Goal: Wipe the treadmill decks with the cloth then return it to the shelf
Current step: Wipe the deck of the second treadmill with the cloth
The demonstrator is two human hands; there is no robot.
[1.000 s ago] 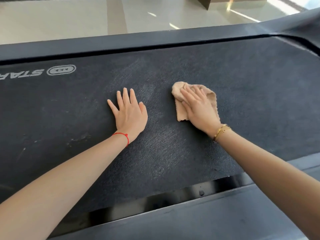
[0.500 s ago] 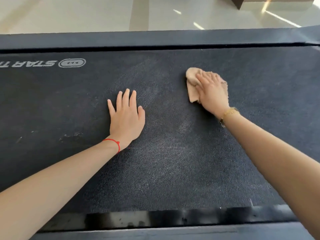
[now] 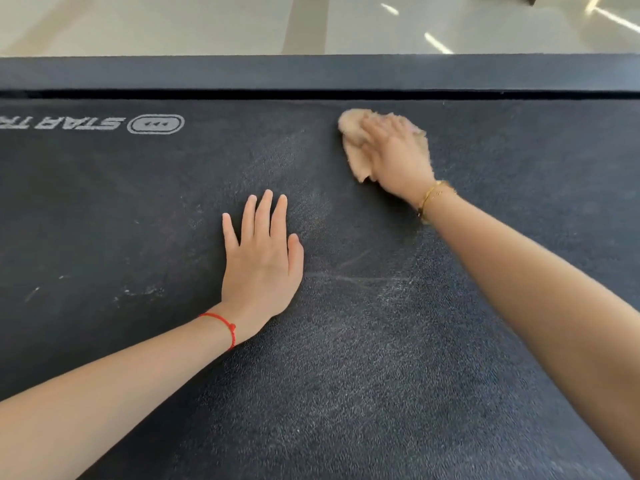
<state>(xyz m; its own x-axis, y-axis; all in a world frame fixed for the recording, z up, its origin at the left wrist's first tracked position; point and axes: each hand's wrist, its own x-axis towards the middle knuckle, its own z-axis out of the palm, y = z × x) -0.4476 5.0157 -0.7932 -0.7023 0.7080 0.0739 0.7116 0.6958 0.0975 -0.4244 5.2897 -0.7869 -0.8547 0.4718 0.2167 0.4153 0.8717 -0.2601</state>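
The right hand point(image 3: 394, 157) lies palm-down on a bunched tan cloth point(image 3: 353, 147), fingers spread fairly flat and pressing it onto the treadmill belt point(image 3: 381, 375); motion blur hides whether any fingertip curls over the cloth's edge. The cloth sticks out past the fingers, toward the far side rail point(image 3: 311, 72), and nearly reaches the belt's far edge.

To wipe well, I judge the palm should keep even pressure so the whole wad drags, with overlapping passes carried up to that far edge before working back toward the body.

Nearer the body and to the left of the wiping hand, the left hand point(image 3: 261, 258) rests flat on the belt, fingers straight and holding nothing, seemingly as a brace. It should shift aside so its patch is not skipped.

Between and below the hands the dark textured belt shows pale dusty streaks; more scuffs lie farther left. A printed logo point(image 3: 156, 124) sits at the far left. Beyond the rail is a glossy pale floor point(image 3: 173, 22) with light reflections. No shelf is in view.
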